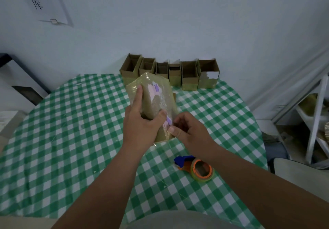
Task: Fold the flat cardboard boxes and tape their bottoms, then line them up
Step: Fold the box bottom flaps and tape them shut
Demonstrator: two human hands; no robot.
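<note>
The box [156, 102] is held up over the middle of the tabletop [71, 131], taped face toward the camera, with six finished boxes [169, 72] lined up along the far edge by the wall.

The main risk, as I judge it, is the loose clear tape [164, 136] trailing off the near end — if it is pressed down skewed or creased it will wrinkle, stick to itself, or leave the bottom seam partly open. A slack hold could also let the box twist while the tape is rubbed down. The dispenser [197, 167] lies just under the right forearm, where a careless sweep might knock it.

The left hand [140, 120] reaches in from below and grips the box, fingers curled along its left side, thumb across the face. The right hand [187, 129] comes in from the right, its grip pinched together on the tape at the box's near right edge — thumb uppermost, fingers tucked behind.
</note>
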